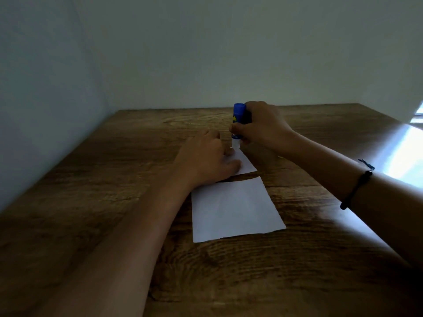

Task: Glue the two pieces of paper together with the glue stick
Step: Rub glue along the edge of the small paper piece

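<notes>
Two white sheets lie on the brown wooden table (91, 191). The near paper (235, 211) lies flat and bare. The far paper (247, 164) is mostly covered by my left hand (206, 161), which rests flat on it with fingers spread. My right hand (261, 125) grips a blue glue stick (239, 115) held upright, its lower end touching the far edge of the far paper. The stick's tip is hidden by my fingers.
A pale wall (206, 53) rises right behind the table's back edge, and another wall (34, 88) closes off the left side. Bright light falls on the table's right edge (402, 156). A dark bracelet (357, 186) circles my right wrist.
</notes>
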`<state>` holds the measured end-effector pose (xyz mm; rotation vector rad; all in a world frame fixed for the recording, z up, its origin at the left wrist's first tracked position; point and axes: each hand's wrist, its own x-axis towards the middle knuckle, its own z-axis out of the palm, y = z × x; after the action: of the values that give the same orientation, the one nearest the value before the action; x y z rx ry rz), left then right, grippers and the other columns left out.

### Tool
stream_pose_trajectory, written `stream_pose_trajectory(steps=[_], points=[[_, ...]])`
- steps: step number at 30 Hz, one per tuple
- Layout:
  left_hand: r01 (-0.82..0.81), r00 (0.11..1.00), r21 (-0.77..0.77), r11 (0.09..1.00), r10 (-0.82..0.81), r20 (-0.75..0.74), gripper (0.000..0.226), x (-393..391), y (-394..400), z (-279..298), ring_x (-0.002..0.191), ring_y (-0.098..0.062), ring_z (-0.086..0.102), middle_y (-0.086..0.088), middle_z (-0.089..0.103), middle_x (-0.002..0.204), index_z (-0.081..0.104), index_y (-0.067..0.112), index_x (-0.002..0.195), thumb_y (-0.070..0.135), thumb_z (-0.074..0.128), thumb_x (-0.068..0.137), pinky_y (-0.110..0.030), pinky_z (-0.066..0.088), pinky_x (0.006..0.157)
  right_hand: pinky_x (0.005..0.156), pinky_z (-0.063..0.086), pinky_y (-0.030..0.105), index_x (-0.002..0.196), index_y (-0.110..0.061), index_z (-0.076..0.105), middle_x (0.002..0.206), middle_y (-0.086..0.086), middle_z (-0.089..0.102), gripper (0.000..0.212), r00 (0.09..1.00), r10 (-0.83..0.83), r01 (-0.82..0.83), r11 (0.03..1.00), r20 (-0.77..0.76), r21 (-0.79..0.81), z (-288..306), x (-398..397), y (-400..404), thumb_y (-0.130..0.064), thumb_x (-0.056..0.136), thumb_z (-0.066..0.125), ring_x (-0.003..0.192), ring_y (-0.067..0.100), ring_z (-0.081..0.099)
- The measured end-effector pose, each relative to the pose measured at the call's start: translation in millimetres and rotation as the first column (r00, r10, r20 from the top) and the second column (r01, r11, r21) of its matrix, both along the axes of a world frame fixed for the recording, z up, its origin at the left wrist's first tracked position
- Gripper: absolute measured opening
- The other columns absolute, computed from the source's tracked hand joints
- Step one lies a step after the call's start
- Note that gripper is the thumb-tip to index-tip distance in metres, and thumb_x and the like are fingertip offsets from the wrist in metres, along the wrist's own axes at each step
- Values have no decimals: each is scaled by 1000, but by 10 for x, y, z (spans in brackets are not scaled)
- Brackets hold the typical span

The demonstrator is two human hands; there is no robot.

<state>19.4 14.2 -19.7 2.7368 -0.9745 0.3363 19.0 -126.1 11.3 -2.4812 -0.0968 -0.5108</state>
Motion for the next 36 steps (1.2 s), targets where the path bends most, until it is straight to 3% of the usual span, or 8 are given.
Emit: stream_pose_trajectory(steps=[7,13,19,22,26,28,31,36], points=[[4,999,0,1000,-4,35,48,9,9,-18,85,-17,38,-6,47,88,60,19,112,51,44,81,-32,30,71,80,53,45,95,-6,56,91,15,64,26,1000,25,-24,999,-17,22,-10,-63,-34,-23,79,65,83,29,64],[-3,1000,-4,1000,3,29,47,33,18,-28,87,-17,37,-5,45,86,58,23,115,52,45,81,-32,30,71,70,50,34,94,-10,56,83,6,59,22,1000,29,-29,1000,-8,9,-15,-175,-43,-23,79,65,81,25,63],[-4,999,-39,999,5,39,48,32,18,-25,81,-16,36,4,34,69,59,20,114,52,47,80,-31,23,66,80,52,48,96,-3,59,93,19,66,25,999,43,-42,999,-19,25,9,-354,-47,-20,79,64,84,32,64],[3,999,-29,1000,-1,41,50,27,13,-19,81,-16,35,0,35,74,57,19,118,51,46,81,-31,24,67,79,52,49,94,-1,60,92,20,66,25,998,60,-60,998,0,7,18,-451,-67,-20,79,65,83,32,64],[11,999,-16,1000,-10,47,48,24,15,-23,78,-18,39,-5,44,75,62,15,109,50,45,81,-30,25,65,71,52,38,92,-3,59,85,12,64,23,998,62,-63,998,-11,-8,13,-553,-110,-21,78,66,78,27,62],[34,999,-23,999,-33,42,45,23,19,-21,81,-19,40,-7,48,77,64,17,107,48,46,80,-31,25,66,59,43,26,84,-9,56,73,1,56,17,998,59,-59,998,-20,-15,11,-590,-131,-22,78,66,67,17,54],[40,998,-34,999,-39,41,43,27,29,-25,82,-19,40,-6,50,79,63,20,109,47,47,80,-32,26,68,53,36,20,77,-18,52,68,-5,50,15,998,55,-56,998,-24,-36,14,-639,-155,-24,78,66,60,10,46],[-60,993,-39,997,64,102,50,18,-15,-57,71,-18,44,-6,54,70,66,10,86,53,41,83,-32,29,64,70,50,32,96,-8,60,89,9,65,23,999,38,-38,999,1,12,34,-636,-206,-23,78,66,79,22,61]])
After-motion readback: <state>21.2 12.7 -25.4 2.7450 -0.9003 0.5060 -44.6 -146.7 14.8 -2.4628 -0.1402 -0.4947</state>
